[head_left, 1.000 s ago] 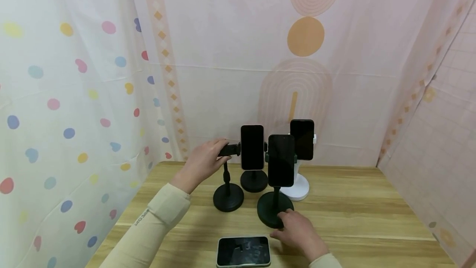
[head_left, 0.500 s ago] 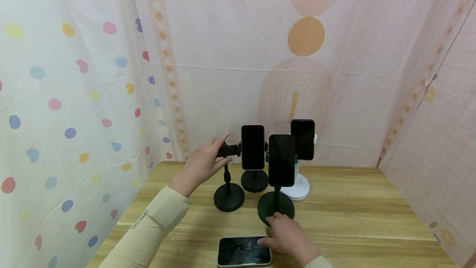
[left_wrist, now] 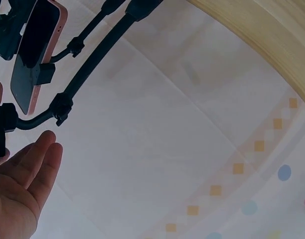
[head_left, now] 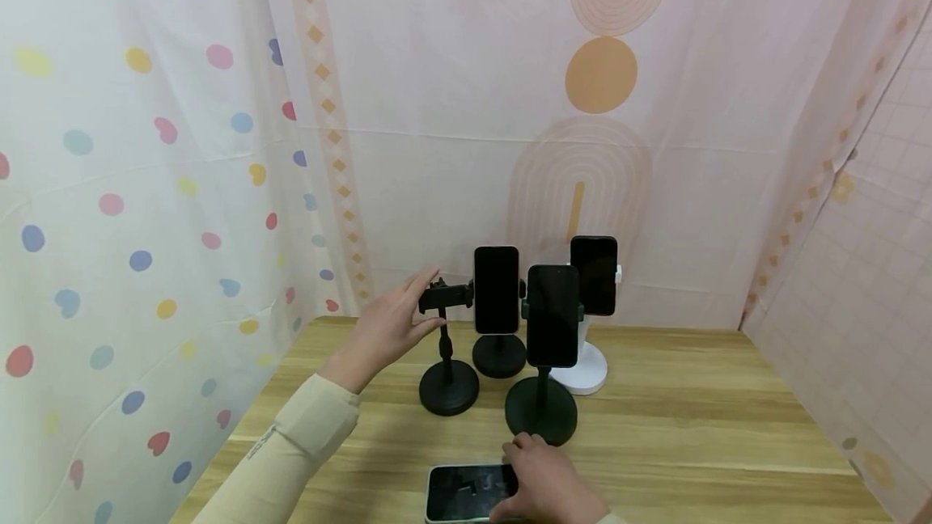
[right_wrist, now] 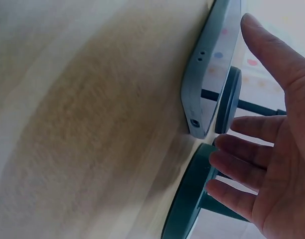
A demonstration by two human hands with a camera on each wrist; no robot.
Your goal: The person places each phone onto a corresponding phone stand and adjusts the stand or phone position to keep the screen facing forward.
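Observation:
A smartphone [head_left: 466,493] lies face up on the wooden table near the front. Over its right end is my right hand [head_left: 546,482], thumb and fingers spread. In the right wrist view the thumb tip is beside the phone [right_wrist: 196,94], and no grip shows. My left hand [head_left: 386,326] is at the clamp [head_left: 447,296] of a black phone stand [head_left: 448,388], thumb below and fingers at its left side. The left wrist view shows these fingers [left_wrist: 43,164] extended near the clamp; whether they touch it I cannot tell.
Beside the black stand, another black stand [head_left: 499,357], a dark green stand [head_left: 541,411] and a white stand [head_left: 586,370] each hold an upright smartphone. Patterned curtains [head_left: 437,103] hang behind and beside the wooden table [head_left: 692,427].
My right hand has moved left and nearer, from the green stand's base to over the lying phone. The left hand has drawn slightly left, its fingers loosening from the clamp.

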